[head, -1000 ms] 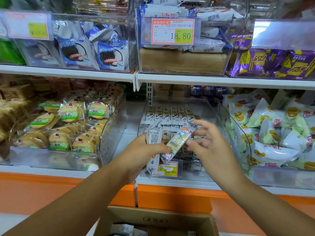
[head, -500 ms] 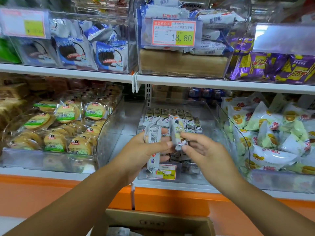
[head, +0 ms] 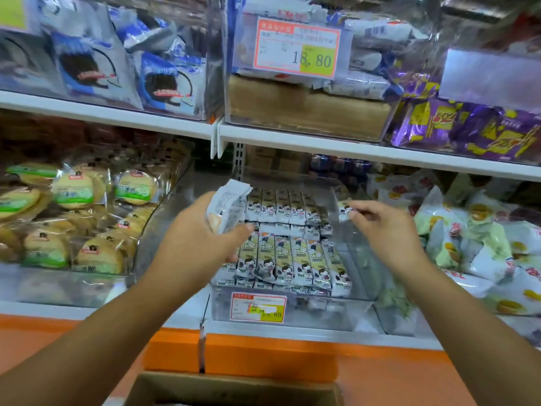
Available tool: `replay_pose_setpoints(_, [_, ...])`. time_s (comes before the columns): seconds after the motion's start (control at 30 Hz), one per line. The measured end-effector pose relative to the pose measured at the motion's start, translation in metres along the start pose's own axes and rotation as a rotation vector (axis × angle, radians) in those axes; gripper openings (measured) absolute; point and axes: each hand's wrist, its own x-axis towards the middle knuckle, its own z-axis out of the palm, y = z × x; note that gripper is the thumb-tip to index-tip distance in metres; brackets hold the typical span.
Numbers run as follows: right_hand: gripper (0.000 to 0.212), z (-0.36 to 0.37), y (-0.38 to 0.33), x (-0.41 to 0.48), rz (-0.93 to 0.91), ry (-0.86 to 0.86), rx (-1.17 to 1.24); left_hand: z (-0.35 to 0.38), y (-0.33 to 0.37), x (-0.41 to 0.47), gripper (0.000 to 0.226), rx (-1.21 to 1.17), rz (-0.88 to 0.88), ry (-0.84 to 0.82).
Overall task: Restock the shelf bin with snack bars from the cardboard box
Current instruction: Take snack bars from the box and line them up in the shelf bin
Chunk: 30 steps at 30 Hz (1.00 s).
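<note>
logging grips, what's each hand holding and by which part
Left hand grips a bunch of snack bars round their lower half; right hand pinches a single snack bar by one end.

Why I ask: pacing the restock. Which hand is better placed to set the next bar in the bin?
Right, likely: the right hand pinches one bar at the bin wall; the left hand grips spare bars.

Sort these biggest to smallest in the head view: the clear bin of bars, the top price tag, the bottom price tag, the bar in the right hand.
1. clear bin
2. top price tag
3. bottom price tag
4. bar in the right hand; fingers hide part of it
</note>
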Motion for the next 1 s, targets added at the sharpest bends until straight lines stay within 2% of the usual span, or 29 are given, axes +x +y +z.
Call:
replay_pose_setpoints(0.17, [0.025,0.015,0.000,0.026,-0.041,-0.092,-0.174,-0.018,-0.015,0.011,0.028,0.197,-0.004,0.124])
replay_pose_setpoints(0.33, [0.027,0.024,-0.006,0.044,-0.052,-0.246,-0.385,-0.017,-0.030,0.012,0.031,0.249,-0.097,0.080])
replay_pose_setpoints(0.53, [0.037,0.027,-0.004,0.052,-0.073,-0.430,-0.597,-0.016,-0.037,0.015,0.023,0.242,-0.063,0.045])
replay_pose_setpoints(0.7, [0.044,0.031,0.001,0.056,-0.128,-0.444,-0.677,-0.017,-0.039,0.013,0.020,0.194,-0.081,0.044])
replay_pose_setpoints(0.8, [0.044,0.033,0.009,0.059,-0.098,-0.416,-0.764,-0.016,-0.040,0.013,0.019,0.194,-0.081,0.047])
replay_pose_setpoints(1.0, [0.043,0.032,0.014,0.062,-0.080,-0.442,-0.644,-0.015,-0.039,0.011,0.020,0.185,-0.103,0.034])
